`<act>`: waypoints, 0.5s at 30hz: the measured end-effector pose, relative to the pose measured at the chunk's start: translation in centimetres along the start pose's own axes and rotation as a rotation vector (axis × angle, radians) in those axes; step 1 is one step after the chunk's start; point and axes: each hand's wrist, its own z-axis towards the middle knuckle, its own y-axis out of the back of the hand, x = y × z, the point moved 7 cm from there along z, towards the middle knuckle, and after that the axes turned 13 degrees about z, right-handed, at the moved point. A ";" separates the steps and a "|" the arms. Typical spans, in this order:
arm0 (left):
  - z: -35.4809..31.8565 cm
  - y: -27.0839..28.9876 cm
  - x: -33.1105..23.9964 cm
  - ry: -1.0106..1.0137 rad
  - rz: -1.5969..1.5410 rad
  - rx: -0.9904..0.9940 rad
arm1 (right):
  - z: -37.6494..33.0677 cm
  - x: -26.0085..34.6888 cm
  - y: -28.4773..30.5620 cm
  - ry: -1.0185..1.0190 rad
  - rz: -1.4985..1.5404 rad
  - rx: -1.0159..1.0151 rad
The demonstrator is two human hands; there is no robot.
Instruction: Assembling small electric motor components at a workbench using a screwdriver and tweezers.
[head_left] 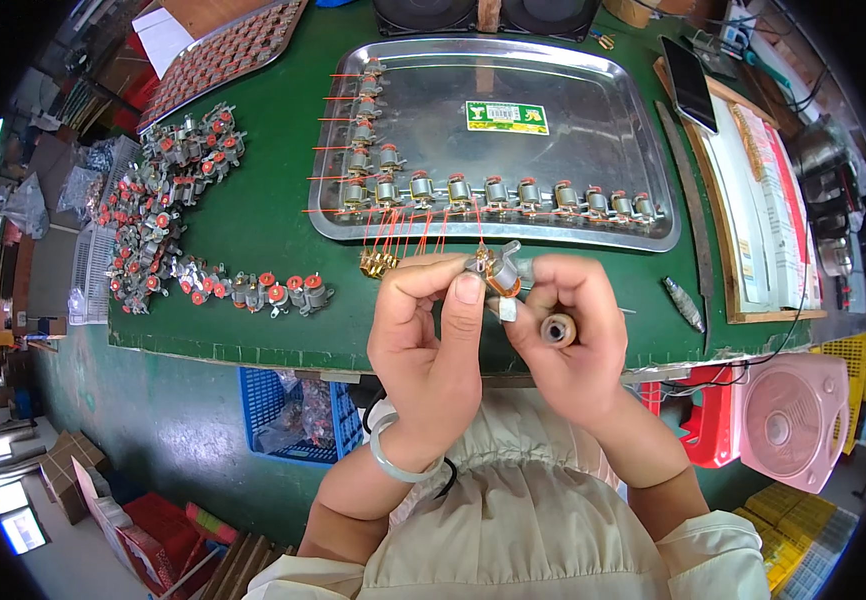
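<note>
Head view: small motor [504, 270] is btwn the hands, just off near edge of tray [603, 238]. L hand [428, 325] pinches it, thumb + index closed; motor lies R of those tips. R hand [585, 335] equally near, other side, fingers curled round tubular handle [558, 330]. Long axis: can't tell.

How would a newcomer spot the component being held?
On the green table, find the large metal tray. By its near edge, the left hand pinches a silver cylindrical component. Unlike the row of similar components standing on the tray, it is hand-held.
</note>
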 end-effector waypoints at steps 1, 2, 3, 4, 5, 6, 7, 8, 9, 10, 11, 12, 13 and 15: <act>0.0 0.0 -0.3 -0.018 0.017 -0.011 | 0.1 0.8 0.0 0.119 -0.106 0.014; 0.0 0.0 -0.5 -0.037 0.032 -0.021 | 0.2 0.6 0.0 0.120 -0.106 0.011; 0.0 0.0 -0.6 -0.038 0.032 -0.018 | 0.3 1.2 -0.1 0.237 -0.115 -0.016; 0.0 0.0 -0.6 -0.024 0.012 -0.008 | 0.1 1.8 0.0 0.355 -0.124 -0.043; 0.0 0.0 -0.5 -0.010 -0.005 -0.003 | 0.1 2.1 0.0 0.354 -0.121 -0.042; 0.0 0.1 -0.4 -0.010 -0.003 -0.005 | 0.5 1.6 -0.1 0.211 -0.062 0.006; 0.0 0.3 -0.2 -0.007 -0.016 -0.006 | 0.7 1.1 -0.2 0.068 -0.004 0.053; 0.0 0.3 0.0 -0.005 -0.031 -0.005 | 0.9 1.5 -0.1 0.068 -0.005 0.052; 0.0 0.4 0.0 -0.005 -0.031 -0.004 | 1.0 0.2 -0.1 -0.165 0.248 0.072; 0.1 0.4 -0.1 -0.021 -0.033 0.010 | 0.7 -1.0 -0.6 -0.398 0.501 0.090; 0.1 0.2 -0.2 -0.037 -0.036 0.027 | 0.7 -1.2 -0.5 -0.457 0.550 0.112; 0.2 0.2 -0.1 -0.037 -0.038 0.029 | 0.6 -1.2 -0.3 -0.457 0.548 0.110; 0.2 0.0 0.0 -0.014 -0.080 0.048 | 0.8 -0.8 0.0 -0.359 0.390 0.134; 0.3 0.1 0.1 0.010 -0.116 0.064 | 1.1 -0.1 0.3 -0.263 0.237 0.161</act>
